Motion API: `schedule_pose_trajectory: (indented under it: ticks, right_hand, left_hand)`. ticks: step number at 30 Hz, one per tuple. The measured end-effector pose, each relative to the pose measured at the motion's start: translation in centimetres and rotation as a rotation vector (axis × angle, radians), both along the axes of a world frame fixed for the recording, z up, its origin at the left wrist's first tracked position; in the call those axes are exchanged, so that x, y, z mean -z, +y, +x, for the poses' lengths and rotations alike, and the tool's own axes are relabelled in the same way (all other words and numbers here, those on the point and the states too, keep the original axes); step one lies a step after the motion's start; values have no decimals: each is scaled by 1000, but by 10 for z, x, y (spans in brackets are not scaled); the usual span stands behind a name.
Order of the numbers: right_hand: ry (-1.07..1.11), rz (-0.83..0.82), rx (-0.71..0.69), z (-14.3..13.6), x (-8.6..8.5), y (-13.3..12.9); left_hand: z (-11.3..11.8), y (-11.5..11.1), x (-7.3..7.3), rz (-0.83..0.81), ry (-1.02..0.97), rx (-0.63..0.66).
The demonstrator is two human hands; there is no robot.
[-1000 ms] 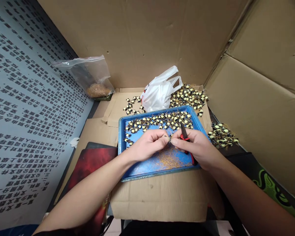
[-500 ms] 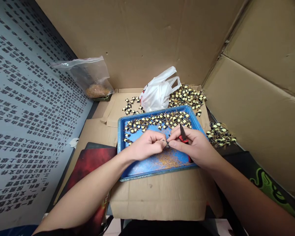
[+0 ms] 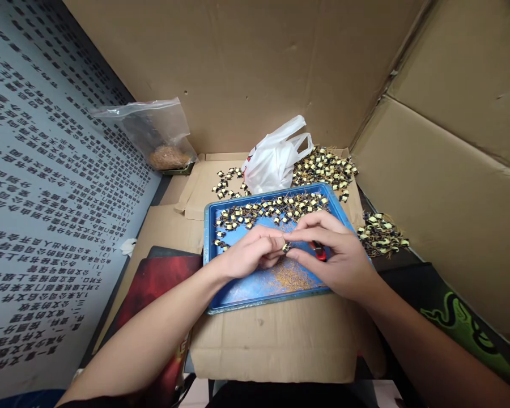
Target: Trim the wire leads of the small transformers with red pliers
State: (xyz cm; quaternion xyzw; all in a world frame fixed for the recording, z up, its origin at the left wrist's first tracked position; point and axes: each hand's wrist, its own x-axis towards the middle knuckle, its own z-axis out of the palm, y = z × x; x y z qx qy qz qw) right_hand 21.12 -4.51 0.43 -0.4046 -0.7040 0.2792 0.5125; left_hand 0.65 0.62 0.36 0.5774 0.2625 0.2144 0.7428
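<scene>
Above the blue tray (image 3: 233,306), my left hand (image 3: 253,252) pinches a small yellow-and-black component (image 3: 286,247) between thumb and fingers. My right hand (image 3: 334,252) is at the component's right side, thumb and index fingertip close around it. Red-handled cutters (image 3: 318,250) rest within my right hand, mostly hidden by the fingers. Many similar components with thin copper-coloured leads (image 3: 276,207) lie along the tray's back and left. Clipped wire bits (image 3: 293,276) are scattered on the tray floor below my hands.
Behind the tray are a white plastic bag (image 3: 272,161) and a component heap (image 3: 327,167); another pile (image 3: 382,235) lies right. A clear zip bag (image 3: 165,136) stands back left. Cardboard walls (image 3: 259,68) enclose the back and right.
My right hand has turned and its fingers have spread more. The cutters' black jaws, visible before, are now hidden. The component in my left hand shows more clearly.
</scene>
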Motion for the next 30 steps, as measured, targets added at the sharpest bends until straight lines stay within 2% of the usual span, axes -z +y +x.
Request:
schedule_pose_trajectory:
  ticks: [5,7,13,15,17,20,24,27,30]
  right_hand:
    - [-5,-2,41,-2,5,1]
    - [-12,-13,65,-2,5,1]
    - [-69,-95,163,0,2,1]
    - [-91,-114,172,1,2,2]
    - [-101,-122,173,1,2,2]
    - [-111,-122,164,2,3,3]
    - [-101,-144,187,7,6,6]
    - [-95,-187,184,10,9,8]
    - [-56,-244,166,8,10,7]
  left_hand:
    - [0,0,-2,-18,18,12]
    - [0,0,-1,63,33,-16]
    - [1,-1,-2,711,61,-260]
    - [1,0,-2,858,107,-278]
    - [2,1,-1,926,131,-282]
    - [3,2,4,851,106,-352]
    - [5,6,10,570,-72,-515]
    - [5,8,10,604,-182,-586]
    - [6,9,10,691,-229,-590]
